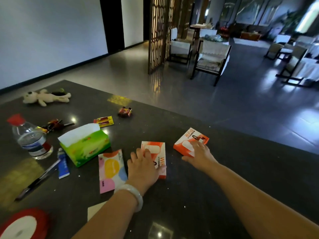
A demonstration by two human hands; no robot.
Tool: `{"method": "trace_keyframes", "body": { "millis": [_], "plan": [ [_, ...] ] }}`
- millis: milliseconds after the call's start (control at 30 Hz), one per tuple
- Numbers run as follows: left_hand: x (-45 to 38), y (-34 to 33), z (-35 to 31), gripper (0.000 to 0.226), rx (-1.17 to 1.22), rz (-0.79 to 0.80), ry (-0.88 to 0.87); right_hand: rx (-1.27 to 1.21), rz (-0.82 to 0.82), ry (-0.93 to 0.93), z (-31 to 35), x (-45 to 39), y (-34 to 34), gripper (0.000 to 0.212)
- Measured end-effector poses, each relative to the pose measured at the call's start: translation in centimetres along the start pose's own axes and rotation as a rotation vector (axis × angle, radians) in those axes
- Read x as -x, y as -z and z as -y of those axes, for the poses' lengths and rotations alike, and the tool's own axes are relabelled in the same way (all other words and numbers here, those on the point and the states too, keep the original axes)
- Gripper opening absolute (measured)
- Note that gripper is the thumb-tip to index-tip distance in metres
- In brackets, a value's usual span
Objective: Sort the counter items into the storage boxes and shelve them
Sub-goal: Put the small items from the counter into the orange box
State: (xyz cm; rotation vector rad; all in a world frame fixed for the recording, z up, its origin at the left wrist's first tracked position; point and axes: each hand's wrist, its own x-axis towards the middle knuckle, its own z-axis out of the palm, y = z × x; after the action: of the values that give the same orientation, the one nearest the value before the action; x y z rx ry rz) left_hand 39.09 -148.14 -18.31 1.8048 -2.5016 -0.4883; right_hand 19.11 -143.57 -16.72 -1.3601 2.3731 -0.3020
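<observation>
1. the left hand is laid on an orange and white box near the middle of the dark counter; its fingers are spread flat over the top while the thumb is curled against the box's right edge, so the box is held.
2. the right hand is placed on a second orange box toward the counter's right edge; its fingers are laid nearly straight on the box's near corner, and a grip is not shown.
3. a pink, yellow and blue packet is seen just beside the left hand.
4. a green tissue box is set further left, with a blue tube and a dark pen beside it.
5. a water bottle with a red cap is stood near the left edge.
6. a white plush toy is laid toward the far left corner.
7. a red ribbon spool is cut off at the near left corner.
</observation>
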Motion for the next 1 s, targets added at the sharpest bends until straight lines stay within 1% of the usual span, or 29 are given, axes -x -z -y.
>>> {"method": "trace_keyframes", "body": {
  "millis": [133,267,400,533,600,700,800,867,933,1000],
  "plan": [
    [-2.4,-1.3,-0.2,0.1,0.029,0.008,-0.01,0.06,0.007,0.007,-0.9,-3.7,-1.3,0.079],
    [-3.6,-2.2,-1.0,0.101,0.112,0.043,-0.017,0.126,0.03,0.001,-2.2,-4.6,-2.9,0.075],
    [-3.6,-3.1,-2.1,0.101,0.166,0.04,-0.06,0.164,0.032,-0.044,-3.1,-2.6,-3.6,0.072],
    [-2.1,-3.9,-2.0,0.101,0.174,0.047,-0.127,0.191,0.004,-0.066,-3.3,1.1,-2.9,0.066],
    [-1.1,-4.0,-1.6,0.101,0.178,0.066,-0.15,0.211,0.046,-0.076,-3.5,3.0,-2.3,0.065],
    [0.1,-4.0,-1.1,0.1,0.178,0.096,-0.191,0.243,0.114,-0.075,-4.2,5.7,-1.8,0.07],
    [0.6,-3.7,-0.8,0.099,0.176,0.129,-0.204,0.166,0.113,-0.037,-4.4,6.6,-0.9,0.076],
    [0.7,-3.2,-0.8,0.1,0.163,0.14,-0.194,0.152,0.129,0.017,-4.6,6.0,-0.3,0.089],
    [0.8,-2.9,-1.0,0.102,0.148,0.133,-0.18,0.224,0.199,0.097,-5.1,4.7,-0.2,0.105],
    [0.8,-2.9,-1.2,0.107,0.155,0.125,-0.158,0.29,0.274,0.143,-5.6,3.2,-0.1,0.114]
  ]
}}
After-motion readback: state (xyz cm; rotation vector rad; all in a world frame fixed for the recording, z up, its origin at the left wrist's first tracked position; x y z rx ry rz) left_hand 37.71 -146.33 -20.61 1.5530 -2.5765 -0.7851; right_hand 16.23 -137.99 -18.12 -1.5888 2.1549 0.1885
